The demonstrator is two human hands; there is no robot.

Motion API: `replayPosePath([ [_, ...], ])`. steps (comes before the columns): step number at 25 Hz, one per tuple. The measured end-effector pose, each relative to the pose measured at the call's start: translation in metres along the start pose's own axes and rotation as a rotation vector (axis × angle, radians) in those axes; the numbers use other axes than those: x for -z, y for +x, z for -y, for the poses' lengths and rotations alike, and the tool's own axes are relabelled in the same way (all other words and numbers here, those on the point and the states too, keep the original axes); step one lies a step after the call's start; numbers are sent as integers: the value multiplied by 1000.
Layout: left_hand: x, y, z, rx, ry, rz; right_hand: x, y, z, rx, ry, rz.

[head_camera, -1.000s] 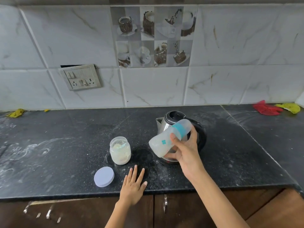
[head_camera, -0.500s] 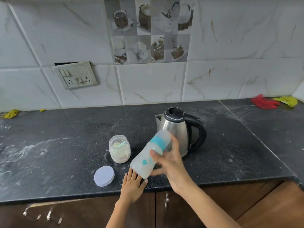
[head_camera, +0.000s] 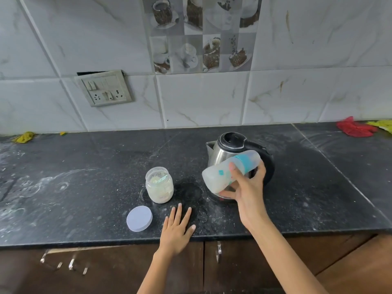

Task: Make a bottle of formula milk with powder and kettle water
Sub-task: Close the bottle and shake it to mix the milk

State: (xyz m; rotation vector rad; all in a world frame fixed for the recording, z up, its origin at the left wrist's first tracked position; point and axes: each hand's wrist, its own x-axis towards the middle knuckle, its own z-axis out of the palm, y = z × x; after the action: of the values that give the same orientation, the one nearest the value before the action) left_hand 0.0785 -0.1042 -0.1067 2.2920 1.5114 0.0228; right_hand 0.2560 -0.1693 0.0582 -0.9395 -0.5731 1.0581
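Note:
My right hand (head_camera: 246, 187) grips a capped baby bottle (head_camera: 220, 174) with a blue collar, holding it tilted almost on its side in the air, base to the left, in front of the steel kettle (head_camera: 222, 149). The bottle looks milky white inside. An open glass jar of powder (head_camera: 159, 186) stands left of the kettle, and its pale round lid (head_camera: 139, 218) lies flat nearer the counter's front edge. My left hand (head_camera: 177, 228) rests flat on the counter with fingers spread, between the lid and the kettle.
The dark stone counter (head_camera: 84, 187) is dusted with white powder smears. A red cloth (head_camera: 354, 129) and a yellow one (head_camera: 381, 125) lie at the back right, a yellow scrap (head_camera: 24, 137) at the back left. A switch plate (head_camera: 104, 89) hangs on the tiled wall. Cabinet doors (head_camera: 233, 268) sit below.
The bottle swung down and left towards my left hand half a second ago and has now swung back up in front of the kettle. My left hand has stayed flat on the counter.

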Motion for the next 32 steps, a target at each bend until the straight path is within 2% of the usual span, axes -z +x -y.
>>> replayPosePath([
  [3,0,1,0,15,-18,-21,-7,-19,-10,-96,-185,218],
  [4,0,1,0,12,-21,-25,-6,-20,-9,-94,-209,240],
  [7,-2,2,1,-5,-4,-6,2,-1,5,0,-81,88],
  [8,-2,3,1,7,-20,3,1,-4,5,-29,-88,102],
  [11,0,0,-1,37,-110,-30,-4,-23,-7,-140,-222,275],
  [12,2,-1,-2,36,-101,-25,-2,-19,-7,-117,-210,255],
  [15,-1,2,-2,30,-53,-21,3,-1,4,-28,-37,53],
  [19,0,1,-5,66,-154,-33,-7,-24,-7,-127,-198,255],
  [22,2,0,-8,75,-99,-21,0,-5,2,-16,-49,83],
  [23,4,-2,-10,77,-113,-16,-1,-4,3,-24,-45,72],
  [26,8,-8,-17,162,-241,-56,-7,-22,-12,-157,-206,276],
  [27,9,-9,-17,161,-243,-63,-8,-22,-14,-154,-197,286],
  [30,9,-6,-16,121,-221,-51,-2,-2,-9,-42,-42,90],
  [32,8,-5,-16,137,-224,-42,-6,-9,-11,-99,-115,174],
])
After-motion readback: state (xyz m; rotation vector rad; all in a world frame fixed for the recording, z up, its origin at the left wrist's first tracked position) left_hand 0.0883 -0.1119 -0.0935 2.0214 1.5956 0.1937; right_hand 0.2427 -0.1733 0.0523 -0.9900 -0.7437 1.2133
